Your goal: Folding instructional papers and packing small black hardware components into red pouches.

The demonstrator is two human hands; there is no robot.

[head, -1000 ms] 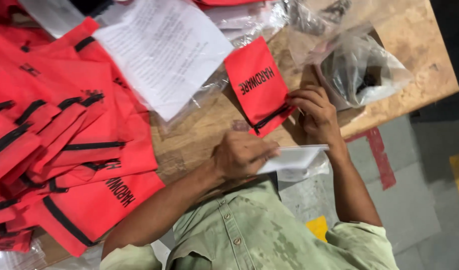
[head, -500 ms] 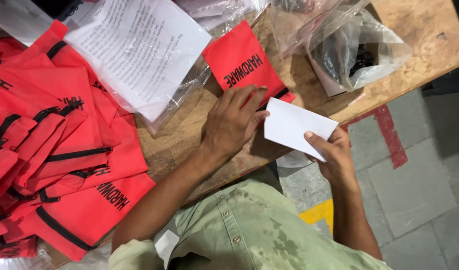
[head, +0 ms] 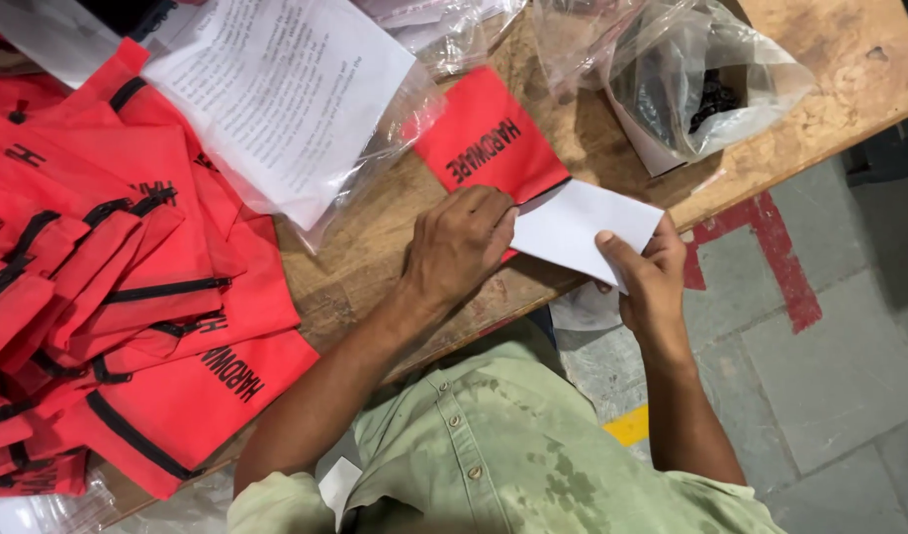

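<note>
Pouch [head: 489, 148]: red fabric pouch with a black zip edge, flat on the table near the front edge; its open end points at the person.
Table [head: 830, 89]: worn wooden top, grey tiled floor with red and yellow paint marks beyond its edge.
Red pile [head: 108, 297]: many matching red pouches heaped at the far left, well apart from the one in hand.
Printed sheet [head: 276, 99]: white paper over clear plastic, just beside the pouch, overlapping the red pile.
Clear bag [head: 706, 84]: crumpled, dark small parts inside, near the pouch's right.
White card [head: 585, 227]: blank slip, one end at the pouch mouth, the other out over the table edge.
Left hand [head: 459, 252]: fingers curled down, pressing on the pouch's opening and the card's near end; closed onto them, not free.
Right hand [head: 652, 277]: thumb and fingers pinched on the card's outer corner, off the table edge.
Change: half a second back the card sat clear of the pouch in the right hand and the left hand lay flat on the red fabric; now the card's end meets the mouth and the left hand has moved to that edge.
Meaning: likely insertion started, card mostly outside. Whether its tip is inside can't be told; left hand covers it.
</note>
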